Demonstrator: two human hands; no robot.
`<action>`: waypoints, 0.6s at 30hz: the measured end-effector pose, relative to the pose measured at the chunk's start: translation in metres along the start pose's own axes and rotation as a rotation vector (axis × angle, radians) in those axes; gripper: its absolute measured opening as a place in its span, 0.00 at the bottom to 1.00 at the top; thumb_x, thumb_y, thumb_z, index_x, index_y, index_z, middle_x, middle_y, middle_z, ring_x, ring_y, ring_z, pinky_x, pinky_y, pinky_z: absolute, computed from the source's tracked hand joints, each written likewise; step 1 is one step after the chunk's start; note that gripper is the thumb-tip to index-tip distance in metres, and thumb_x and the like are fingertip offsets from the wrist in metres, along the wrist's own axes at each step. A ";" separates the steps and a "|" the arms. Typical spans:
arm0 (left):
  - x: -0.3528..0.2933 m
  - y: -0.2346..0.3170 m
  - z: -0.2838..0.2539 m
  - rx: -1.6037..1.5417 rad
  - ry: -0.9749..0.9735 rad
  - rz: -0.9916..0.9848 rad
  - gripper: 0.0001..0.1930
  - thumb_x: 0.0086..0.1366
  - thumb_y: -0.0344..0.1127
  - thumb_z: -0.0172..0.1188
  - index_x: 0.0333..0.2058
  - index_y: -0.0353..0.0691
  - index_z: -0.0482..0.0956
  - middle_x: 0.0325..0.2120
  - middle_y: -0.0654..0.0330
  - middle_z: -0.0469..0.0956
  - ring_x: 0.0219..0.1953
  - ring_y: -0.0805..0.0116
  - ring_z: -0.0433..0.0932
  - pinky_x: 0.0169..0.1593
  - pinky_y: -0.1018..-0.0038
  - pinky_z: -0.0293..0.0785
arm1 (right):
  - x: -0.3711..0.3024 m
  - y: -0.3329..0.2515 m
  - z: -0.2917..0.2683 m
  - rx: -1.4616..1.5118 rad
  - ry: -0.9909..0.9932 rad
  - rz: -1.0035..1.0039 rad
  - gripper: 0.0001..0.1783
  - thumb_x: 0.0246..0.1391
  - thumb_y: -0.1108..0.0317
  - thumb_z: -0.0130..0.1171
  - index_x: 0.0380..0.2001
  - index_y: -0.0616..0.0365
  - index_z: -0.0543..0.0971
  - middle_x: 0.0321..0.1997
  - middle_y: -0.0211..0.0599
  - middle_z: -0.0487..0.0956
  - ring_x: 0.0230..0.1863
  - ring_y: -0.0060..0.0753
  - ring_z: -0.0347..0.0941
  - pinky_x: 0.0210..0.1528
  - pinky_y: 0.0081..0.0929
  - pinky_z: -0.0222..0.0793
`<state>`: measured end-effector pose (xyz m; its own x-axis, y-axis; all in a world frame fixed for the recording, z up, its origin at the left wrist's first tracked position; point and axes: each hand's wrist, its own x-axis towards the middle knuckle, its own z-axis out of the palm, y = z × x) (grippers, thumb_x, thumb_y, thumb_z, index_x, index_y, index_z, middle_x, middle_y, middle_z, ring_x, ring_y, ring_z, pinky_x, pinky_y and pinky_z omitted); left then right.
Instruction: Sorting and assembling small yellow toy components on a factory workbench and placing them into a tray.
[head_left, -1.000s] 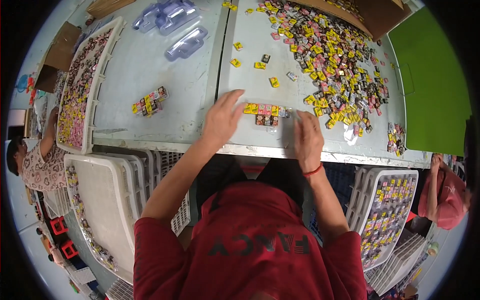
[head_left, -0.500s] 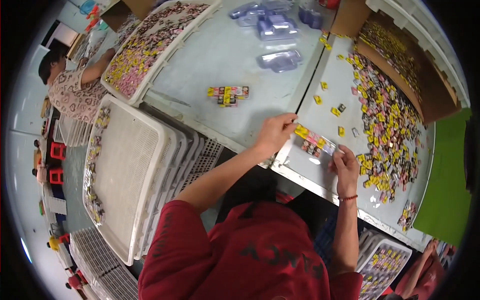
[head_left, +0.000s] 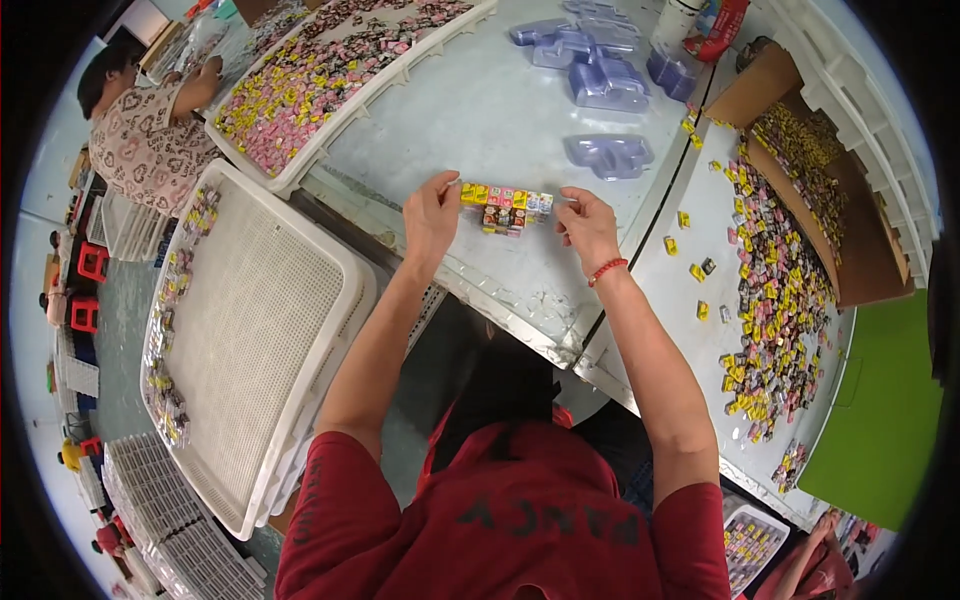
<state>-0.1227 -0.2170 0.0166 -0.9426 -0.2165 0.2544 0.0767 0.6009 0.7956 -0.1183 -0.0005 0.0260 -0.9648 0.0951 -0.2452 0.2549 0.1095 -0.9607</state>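
At the left, the white tray [head_left: 330, 262] stands below the table's edge, so elbows should pass it with care. The left hand [head_left: 432, 220] has bent fingers, their tips at the left end of the pack [head_left: 503, 207]; I cannot tell if they pinch it or only touch it. The pack is at the front part of the table [head_left: 480, 110], between both hands, its long row farther from the person; whether it lies flat or on something, I cannot tell. The right hand [head_left: 590, 226] is curled near the right end, its grip also not clear. It seems best to guide both ends equally, keep the pack level, and not press its middle. Farther right, the loose pile [head_left: 775, 310] is well apart, which leaves good room.
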 end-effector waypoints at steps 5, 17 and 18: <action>-0.002 -0.010 0.005 -0.021 0.018 -0.006 0.15 0.62 0.39 0.54 0.42 0.35 0.79 0.26 0.46 0.79 0.29 0.60 0.80 0.37 0.70 0.73 | 0.008 0.013 0.004 -0.030 0.016 0.005 0.21 0.54 0.70 0.58 0.50 0.65 0.72 0.27 0.30 0.75 0.23 0.18 0.69 0.20 0.17 0.64; 0.001 0.052 0.038 -0.040 0.009 0.555 0.06 0.60 0.30 0.57 0.35 0.37 0.79 0.30 0.51 0.77 0.34 0.53 0.76 0.38 0.66 0.72 | -0.093 0.055 -0.044 -0.394 0.168 -0.280 0.16 0.55 0.69 0.56 0.47 0.63 0.75 0.31 0.38 0.78 0.31 0.25 0.73 0.37 0.22 0.70; 0.008 0.065 0.054 -0.042 0.004 0.608 0.05 0.59 0.29 0.58 0.34 0.37 0.79 0.31 0.52 0.77 0.34 0.53 0.76 0.38 0.66 0.72 | -0.102 0.059 -0.049 -0.391 0.170 -0.271 0.16 0.55 0.69 0.56 0.47 0.63 0.75 0.31 0.38 0.78 0.31 0.25 0.73 0.37 0.22 0.70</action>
<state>-0.1424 -0.1380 0.0410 -0.7246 0.1531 0.6719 0.6137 0.5870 0.5280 -0.0020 0.0451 0.0011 -0.9837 0.1685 0.0628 0.0329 0.5118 -0.8585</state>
